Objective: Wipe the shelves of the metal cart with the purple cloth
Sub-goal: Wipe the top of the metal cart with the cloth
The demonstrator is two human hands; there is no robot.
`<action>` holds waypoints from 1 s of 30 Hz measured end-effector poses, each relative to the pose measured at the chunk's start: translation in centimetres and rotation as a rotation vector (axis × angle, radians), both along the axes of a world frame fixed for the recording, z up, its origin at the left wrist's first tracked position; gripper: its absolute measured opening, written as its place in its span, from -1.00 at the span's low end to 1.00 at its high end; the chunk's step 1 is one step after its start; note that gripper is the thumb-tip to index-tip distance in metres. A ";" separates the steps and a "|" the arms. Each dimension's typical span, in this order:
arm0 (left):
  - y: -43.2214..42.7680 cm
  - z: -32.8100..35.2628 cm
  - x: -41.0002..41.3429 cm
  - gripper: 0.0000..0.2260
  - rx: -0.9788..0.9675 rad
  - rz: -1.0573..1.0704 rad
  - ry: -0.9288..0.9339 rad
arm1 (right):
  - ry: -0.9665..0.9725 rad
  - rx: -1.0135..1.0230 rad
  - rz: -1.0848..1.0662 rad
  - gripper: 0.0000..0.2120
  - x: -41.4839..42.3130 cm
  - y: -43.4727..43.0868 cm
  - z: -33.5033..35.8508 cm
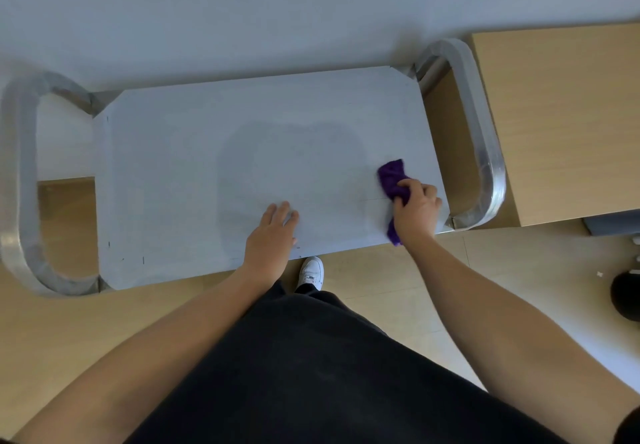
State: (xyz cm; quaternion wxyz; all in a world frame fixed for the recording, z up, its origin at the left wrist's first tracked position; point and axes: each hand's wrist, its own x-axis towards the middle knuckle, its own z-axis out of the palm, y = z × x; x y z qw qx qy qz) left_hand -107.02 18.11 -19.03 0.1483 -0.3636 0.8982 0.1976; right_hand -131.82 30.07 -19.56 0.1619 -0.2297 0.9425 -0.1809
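One metal cart (173,184) with two looped end handles (20,166). One purple cloth (393,175) bunched on top shelf (277,114) near right end, gripped in curled fingers of right hand (415,211). Left hand (272,232) flat on shelf, fingers straight, holding nothing.

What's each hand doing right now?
Left hand: open, fingers flat on the cart's top shelf.
Right hand: closed, gripping the purple cloth against the shelf.

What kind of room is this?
Likely an office or workroom, though unsure: a metal cart stands by a plain white wall, on wood-look flooring, beside a light wooden cabinet.
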 end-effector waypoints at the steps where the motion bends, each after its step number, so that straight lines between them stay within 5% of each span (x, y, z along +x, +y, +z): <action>1: 0.0 -0.1 0.0 -0.55 0.003 -0.002 -0.001 | -0.007 0.029 -0.048 -0.68 -0.2 0.1 -0.1; 5: 0.2 -0.5 0.1 -0.53 -0.013 0.000 -0.007 | 0.050 0.060 -0.026 -0.64 4.0 -1.7 -0.6; 11: -0.2 -0.6 0.6 -0.49 -0.025 -0.041 -0.025 | -0.074 -0.033 0.404 -0.64 12.3 -4.8 -0.3; 22: 0.1 0.0 0.7 -0.51 -0.001 -0.022 -0.011 | -0.019 0.084 -0.072 -0.66 -2.1 2.0 1.0; 30: 0.0 -0.3 0.9 -0.52 -0.066 -0.031 0.003 | 0.000 0.009 0.088 -0.70 8.4 0.4 -0.1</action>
